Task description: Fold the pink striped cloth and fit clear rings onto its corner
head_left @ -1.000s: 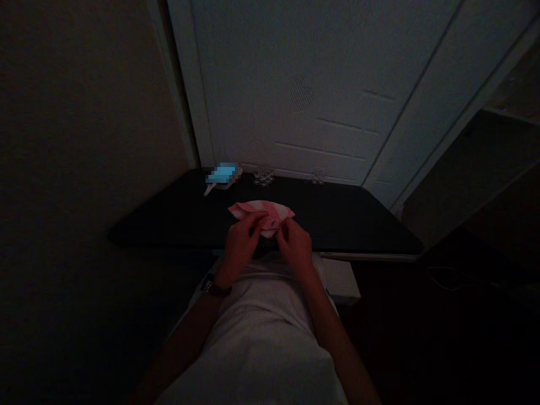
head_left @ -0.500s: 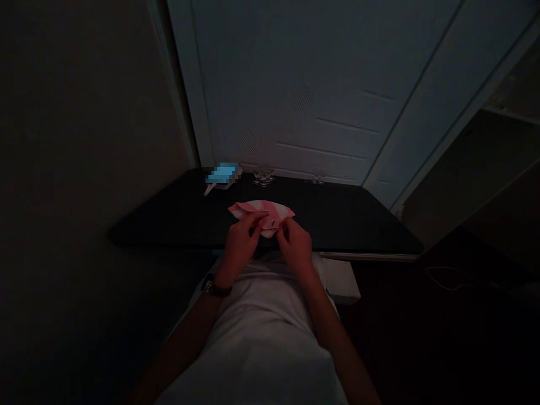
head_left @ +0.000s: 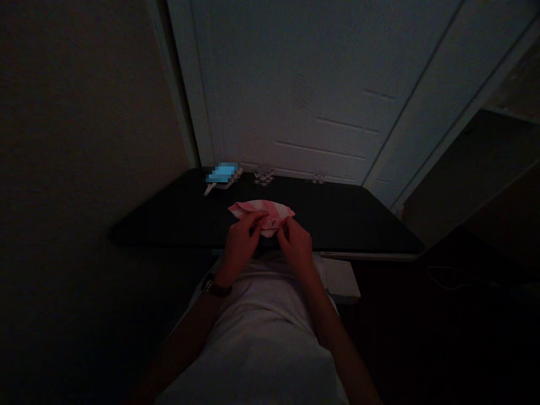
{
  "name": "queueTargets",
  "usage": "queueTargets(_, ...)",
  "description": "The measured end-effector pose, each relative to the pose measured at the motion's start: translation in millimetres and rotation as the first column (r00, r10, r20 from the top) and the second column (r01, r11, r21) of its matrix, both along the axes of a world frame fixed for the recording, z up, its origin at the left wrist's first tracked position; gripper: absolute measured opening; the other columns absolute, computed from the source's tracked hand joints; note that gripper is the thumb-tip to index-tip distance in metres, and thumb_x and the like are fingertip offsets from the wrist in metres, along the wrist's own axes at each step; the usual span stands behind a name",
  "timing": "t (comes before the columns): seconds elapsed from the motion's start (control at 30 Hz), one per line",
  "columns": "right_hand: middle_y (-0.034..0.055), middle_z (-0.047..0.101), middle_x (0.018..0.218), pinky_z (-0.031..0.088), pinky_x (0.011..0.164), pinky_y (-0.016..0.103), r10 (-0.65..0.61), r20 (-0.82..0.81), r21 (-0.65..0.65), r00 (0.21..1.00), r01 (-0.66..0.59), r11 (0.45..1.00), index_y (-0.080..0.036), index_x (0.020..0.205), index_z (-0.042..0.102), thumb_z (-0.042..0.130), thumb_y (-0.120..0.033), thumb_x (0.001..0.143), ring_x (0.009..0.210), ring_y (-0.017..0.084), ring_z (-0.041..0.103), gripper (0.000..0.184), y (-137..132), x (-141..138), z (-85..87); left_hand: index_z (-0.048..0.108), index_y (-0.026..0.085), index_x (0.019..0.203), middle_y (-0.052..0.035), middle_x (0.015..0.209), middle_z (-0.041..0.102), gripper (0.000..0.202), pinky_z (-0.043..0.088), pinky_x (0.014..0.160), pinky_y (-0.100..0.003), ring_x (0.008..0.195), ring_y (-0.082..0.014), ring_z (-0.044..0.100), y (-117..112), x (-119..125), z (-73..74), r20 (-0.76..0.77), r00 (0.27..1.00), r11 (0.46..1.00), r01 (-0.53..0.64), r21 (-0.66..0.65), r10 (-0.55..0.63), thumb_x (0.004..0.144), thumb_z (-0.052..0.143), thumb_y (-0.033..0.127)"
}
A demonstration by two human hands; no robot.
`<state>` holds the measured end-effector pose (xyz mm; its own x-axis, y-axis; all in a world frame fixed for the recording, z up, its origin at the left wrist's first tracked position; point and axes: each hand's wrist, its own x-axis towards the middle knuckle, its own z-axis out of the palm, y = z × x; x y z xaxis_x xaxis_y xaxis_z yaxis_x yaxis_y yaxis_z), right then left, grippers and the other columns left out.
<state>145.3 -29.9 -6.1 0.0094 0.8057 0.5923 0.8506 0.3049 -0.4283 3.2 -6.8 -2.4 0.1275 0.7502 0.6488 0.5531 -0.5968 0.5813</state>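
A piece of pink and white cloth, partly folded, is held just above the front part of a dark tabletop. My left hand pinches its left side between thumb and fingers. With bent fingertips, my right hand grips the lower right edge. A small dark mark or slit shows on the cloth between the two hands. The fingertips partly cover the fabric, and dim light hides finer detail.
At the back left of the tabletop lies a device with a lit blue screen, blurred out. Small clear shiny objects stand along the back, against a pale panel. Below the right edge is a white box.
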Motion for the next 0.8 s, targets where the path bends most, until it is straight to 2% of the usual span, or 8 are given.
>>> queueTargets(0.6,-0.0012,0.056,0.074,0.032,0.059,0.022,0.010,-0.017,-0.005,1.000,-0.010,1.000,-0.021,0.079,0.047,0.040,-0.026,0.083,0.066,0.012,0.052,0.010,0.6,0.3,-1.0,0.057,0.020,0.106,-0.0036,0.109,0.063,0.025,0.049,0.083,-0.029,0.095,-0.0178,0.061,-0.8,-0.5,1.4,-0.010,1.000,1.000,0.005,-0.004,-0.005,0.083,0.046,0.022)
queueTargets(0.8,-0.0013,0.058,0.074,0.032,0.059,0.021,0.008,-0.021,-0.017,1.000,-0.008,1.000,-0.021,0.079,0.049,0.040,-0.027,0.084,0.066,0.012,0.052,0.011,0.5,-0.1,0.6,0.058,0.021,0.106,-0.0038,0.108,0.064,0.026,0.050,0.082,-0.030,0.092,-0.0174,0.062,-1.3,0.0,1.6,0.031,0.999,1.000,0.014,-0.023,-0.014,0.083,0.046,0.021)
